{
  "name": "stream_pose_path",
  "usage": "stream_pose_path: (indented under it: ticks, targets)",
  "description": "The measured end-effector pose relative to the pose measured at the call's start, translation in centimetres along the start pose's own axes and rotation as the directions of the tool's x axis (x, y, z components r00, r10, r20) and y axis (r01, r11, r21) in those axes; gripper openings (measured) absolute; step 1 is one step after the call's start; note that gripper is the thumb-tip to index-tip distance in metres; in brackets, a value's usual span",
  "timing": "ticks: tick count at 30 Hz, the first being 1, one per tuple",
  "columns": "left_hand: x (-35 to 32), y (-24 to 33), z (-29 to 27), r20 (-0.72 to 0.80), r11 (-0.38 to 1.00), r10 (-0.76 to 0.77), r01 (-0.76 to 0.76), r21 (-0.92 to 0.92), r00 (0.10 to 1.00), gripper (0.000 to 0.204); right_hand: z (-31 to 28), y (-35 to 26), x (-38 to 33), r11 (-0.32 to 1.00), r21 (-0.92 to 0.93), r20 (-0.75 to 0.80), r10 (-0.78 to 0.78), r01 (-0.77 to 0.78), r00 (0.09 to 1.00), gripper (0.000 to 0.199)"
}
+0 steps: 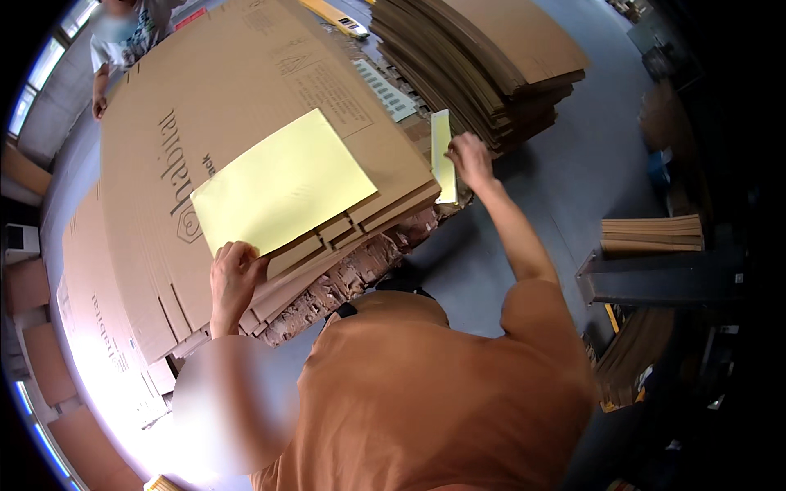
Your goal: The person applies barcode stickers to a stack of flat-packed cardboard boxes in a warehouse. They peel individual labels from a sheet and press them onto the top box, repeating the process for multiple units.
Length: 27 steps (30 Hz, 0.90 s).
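A large pale-yellow sheet (282, 184) lies on the printed face of a flat brown cardboard carton (246, 74), at the top of a stack. My left hand (235, 278) pinches the sheet's near-left corner between thumb and fingers, at the stack's front edge. To the right of the stack is a narrow white-bordered strip with a yellow middle (442, 159). My right hand (471, 159) is closed in a pinch at the strip's right edge. Its fingertips overlap the edge, and whatever they grip is hidden.
Another stack of flat cardboard (524, 49) stands at the far right. Between the stacks lie a white sheet with grey marks (385, 90) and a yellow-and-white tool (336, 18). Across the carton, another person's hand (99, 107) is at its far-left edge. Torn cardboard (352, 282) juts beneath the front edge.
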<state>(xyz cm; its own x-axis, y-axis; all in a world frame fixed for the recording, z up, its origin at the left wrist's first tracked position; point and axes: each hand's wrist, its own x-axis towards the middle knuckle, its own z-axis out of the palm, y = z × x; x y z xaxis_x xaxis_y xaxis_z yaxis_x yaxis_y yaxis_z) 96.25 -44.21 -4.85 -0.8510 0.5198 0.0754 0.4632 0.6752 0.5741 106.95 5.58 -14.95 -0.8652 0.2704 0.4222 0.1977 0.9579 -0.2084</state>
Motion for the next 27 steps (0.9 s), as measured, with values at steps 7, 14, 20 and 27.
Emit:
stream_pose_path:
  ticks: [7, 14, 20, 27]
  targets:
    - [-0.2, 0.6, 0.3, 0.017, 0.986, -0.161, 0.162, -0.032, 0.987, 0.015, 10.1, 4.5, -8.6, 0.974, -0.221, 0.276, 0.100, -0.038, 0.956, 0.009]
    - [-0.2, 1.1, 0.6, 0.015, 0.976, -0.217, 0.217, -0.019, 0.976, 0.015, 12.6, 5.7, -11.0, 0.987, -0.082, 0.470, 0.158, -0.136, 0.868, 0.012]
    - [-0.2, 0.6, 1.1, -0.011, 0.981, -0.183, 0.182, -0.069, 0.983, 0.015, 9.4, 4.3, -11.6, 0.979, -0.013, 0.601, 0.170, -0.202, 0.781, 0.032]
    - [-0.1, 1.2, 1.2, -0.020, 0.984, -0.162, 0.160, -0.081, 0.987, 0.014, 9.7, 2.5, -16.9, 0.986, -0.133, 0.633, 0.162, -0.099, 0.757, 0.090]
